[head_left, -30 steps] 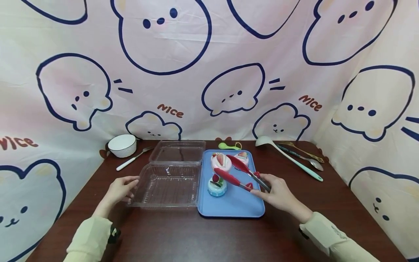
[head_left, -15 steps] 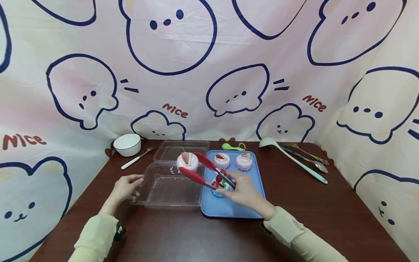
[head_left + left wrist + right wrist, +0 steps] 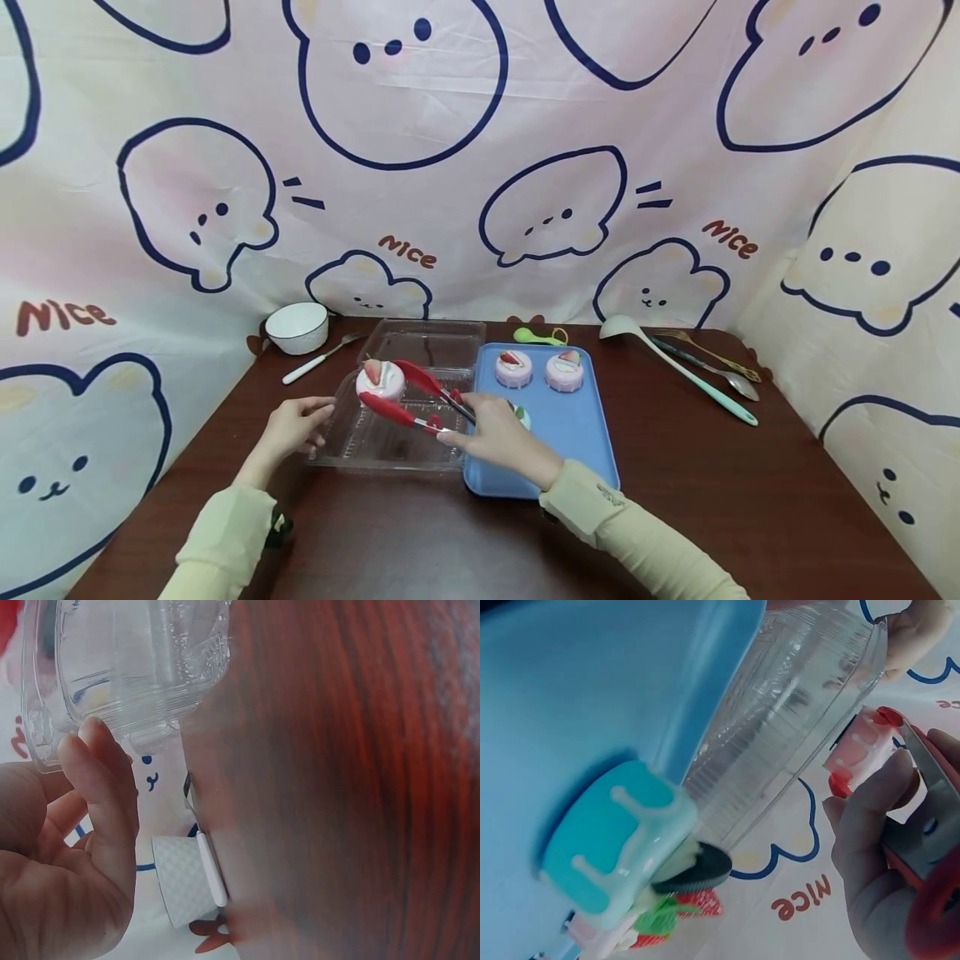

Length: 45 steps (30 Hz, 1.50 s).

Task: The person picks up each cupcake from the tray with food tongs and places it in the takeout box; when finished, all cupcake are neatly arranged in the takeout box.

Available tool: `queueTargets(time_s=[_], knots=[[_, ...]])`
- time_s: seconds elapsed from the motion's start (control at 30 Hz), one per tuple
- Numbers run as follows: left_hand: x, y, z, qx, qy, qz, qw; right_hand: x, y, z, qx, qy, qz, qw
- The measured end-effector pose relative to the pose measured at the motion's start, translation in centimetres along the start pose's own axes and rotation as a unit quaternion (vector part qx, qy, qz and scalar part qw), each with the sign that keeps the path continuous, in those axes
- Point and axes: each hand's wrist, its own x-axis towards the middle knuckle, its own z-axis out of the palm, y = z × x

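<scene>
My right hand (image 3: pixel 501 432) grips red-tipped metal tongs (image 3: pixel 411 415). Between the tong tips is a small pink toy cake (image 3: pixel 381 382) with white topping and a strawberry slice, held over the left part of the clear plastic box (image 3: pixel 397 450). That cake also shows in the right wrist view as a pink drip-sided cake (image 3: pixel 861 741). At the box's left edge is my left hand (image 3: pixel 294 427), with relaxed fingers touching the rim; the left wrist view shows its fingertips (image 3: pixel 79 754) against the clear box wall.
The blue tray (image 3: pixel 566 458) right of the box carries two pink cakes (image 3: pixel 513 369) and a blue cake (image 3: pixel 611 840), partly hidden by my right hand in the head view. Behind are a white bowl (image 3: pixel 297 328), a fork (image 3: pixel 318 360), a green spoon (image 3: pixel 531 336) and a ladle (image 3: pixel 678 371).
My right hand has carried the pink cake in the tongs leftward from the blue tray to above the clear box. My left hand has stayed at the box edge.
</scene>
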Motion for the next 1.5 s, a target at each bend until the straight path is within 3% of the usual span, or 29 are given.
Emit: queueTargets(time_s=[0.43,0.73,1.5], knots=[[-0.1,-0.1,-0.1,-0.004,0.013,0.019,0.9997,2.2,-0.3,2.5,-0.022,-0.017,0.013,1.0],[0.3,0.2,0.4,-0.014,0.006,0.022,0.9996,2.7,-0.6,2.8,-0.064,-0.033,0.017,0.997],[0.1,0.0,0.0,-0.003,0.008,0.008,0.9999,3.5,-1.3,3.9,-0.1,-0.063,0.058,0.991]])
